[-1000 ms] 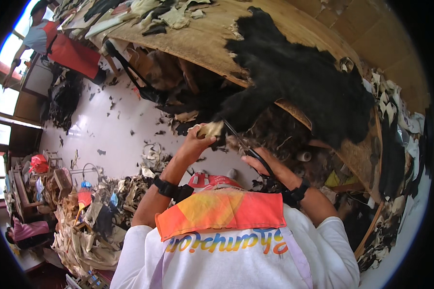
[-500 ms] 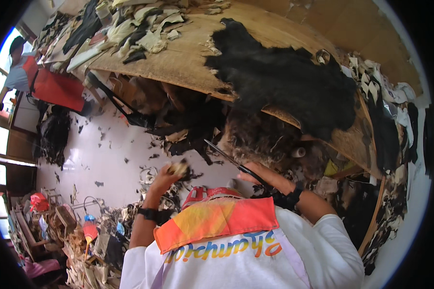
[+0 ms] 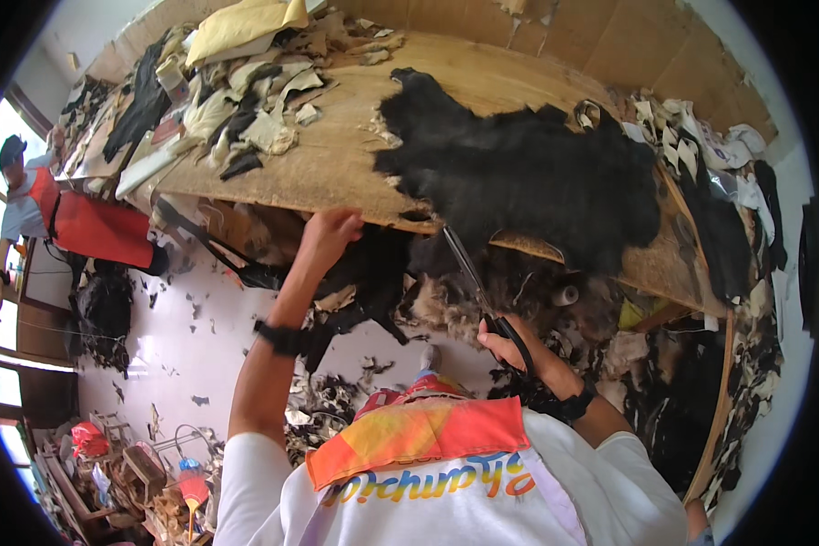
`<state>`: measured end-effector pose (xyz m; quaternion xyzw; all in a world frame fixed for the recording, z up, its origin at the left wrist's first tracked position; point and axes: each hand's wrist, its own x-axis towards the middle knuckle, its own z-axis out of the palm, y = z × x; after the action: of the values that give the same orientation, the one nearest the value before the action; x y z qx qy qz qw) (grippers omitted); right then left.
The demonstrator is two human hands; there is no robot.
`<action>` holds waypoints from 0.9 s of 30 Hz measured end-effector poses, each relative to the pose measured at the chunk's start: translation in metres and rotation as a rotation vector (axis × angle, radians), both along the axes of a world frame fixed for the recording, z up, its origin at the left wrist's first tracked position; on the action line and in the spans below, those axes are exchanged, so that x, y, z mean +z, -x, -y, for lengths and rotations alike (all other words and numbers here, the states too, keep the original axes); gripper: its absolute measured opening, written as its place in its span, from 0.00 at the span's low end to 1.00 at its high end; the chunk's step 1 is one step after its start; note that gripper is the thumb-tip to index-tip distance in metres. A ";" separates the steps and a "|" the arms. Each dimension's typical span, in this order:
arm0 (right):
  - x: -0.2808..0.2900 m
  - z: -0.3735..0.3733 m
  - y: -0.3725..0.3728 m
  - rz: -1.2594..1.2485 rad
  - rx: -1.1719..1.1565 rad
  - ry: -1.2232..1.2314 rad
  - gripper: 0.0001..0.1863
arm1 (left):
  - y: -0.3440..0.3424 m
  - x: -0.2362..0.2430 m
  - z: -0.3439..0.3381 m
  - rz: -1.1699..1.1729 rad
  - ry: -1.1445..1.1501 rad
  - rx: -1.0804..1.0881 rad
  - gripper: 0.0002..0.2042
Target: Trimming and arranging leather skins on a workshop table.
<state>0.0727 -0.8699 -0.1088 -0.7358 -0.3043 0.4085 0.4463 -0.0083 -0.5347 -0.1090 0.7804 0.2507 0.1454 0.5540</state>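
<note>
My right hand (image 3: 517, 346) grips long black-handled scissors (image 3: 471, 269) by the loops. Their blades point away from me, with the tips at the front edge of a black fur hide (image 3: 528, 173). That hide lies spread over the wooden table (image 3: 341, 123), and part of it hangs past the near edge. My left hand (image 3: 335, 229) is up at the table's front edge, left of the hide, with its fingers curled. No scrap shows in it, and the inside of the grip is hidden.
Scraps of hide (image 3: 268, 132) heap up on the table's left. Brown fur (image 3: 450, 305) and dark pelts (image 3: 359, 282) sit beneath the edge. Trimmings litter the pale floor (image 3: 196, 332). A person in a red apron (image 3: 91, 223) stands at far left.
My left hand has moved from low over the floor up to the table edge; the scrap it held is out of sight. The scissors have risen toward the hide. My view has shifted.
</note>
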 end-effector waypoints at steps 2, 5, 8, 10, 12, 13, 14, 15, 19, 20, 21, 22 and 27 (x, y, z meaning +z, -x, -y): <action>0.010 -0.001 -0.009 -0.014 0.009 0.017 0.10 | -0.047 -0.013 -0.010 0.011 0.012 0.011 0.11; 0.022 -0.003 -0.027 0.156 -0.002 -0.061 0.10 | -0.092 -0.013 -0.009 -0.036 0.408 0.092 0.12; 0.025 0.003 -0.044 0.180 0.008 -0.034 0.10 | -0.111 -0.011 -0.003 -0.108 0.549 0.188 0.11; 0.025 0.003 -0.053 0.118 0.004 -0.043 0.10 | -0.119 -0.014 -0.006 -0.156 0.750 0.293 0.11; 0.019 0.000 -0.061 0.121 0.011 -0.060 0.09 | -0.122 -0.018 -0.009 -0.137 0.745 0.255 0.09; 0.017 0.000 -0.064 0.131 0.023 -0.066 0.09 | -0.122 -0.020 -0.009 -0.112 0.753 0.218 0.06; 0.017 -0.002 -0.066 0.126 0.020 -0.065 0.09 | -0.122 -0.022 -0.012 -0.118 0.753 0.217 0.06; 0.018 -0.005 -0.067 0.110 0.028 -0.101 0.09 | -0.121 -0.023 -0.016 -0.077 0.803 0.148 0.05; 0.015 -0.020 -0.071 -0.022 0.047 -0.051 0.11 | -0.115 -0.013 -0.020 -0.023 0.776 -0.063 0.02; 0.020 -0.026 -0.071 -0.022 0.036 -0.047 0.11 | -0.114 -0.013 -0.022 -0.027 0.781 -0.073 0.02; 0.027 -0.034 -0.068 -0.078 0.029 0.003 0.12 | -0.113 -0.014 -0.026 -0.044 0.776 -0.096 0.04; 0.030 -0.042 -0.066 -0.135 0.023 0.050 0.13 | -0.113 -0.014 -0.029 -0.062 0.768 -0.119 0.05; 0.014 -0.096 -0.054 -0.160 0.025 0.073 0.17 | -0.115 -0.009 -0.037 -0.044 0.838 -0.223 0.07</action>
<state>0.1264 -0.7743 -0.0943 -0.7128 -0.2619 0.4822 0.4368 0.1066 -0.4980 -0.1178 0.5133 0.2142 -0.0463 0.8298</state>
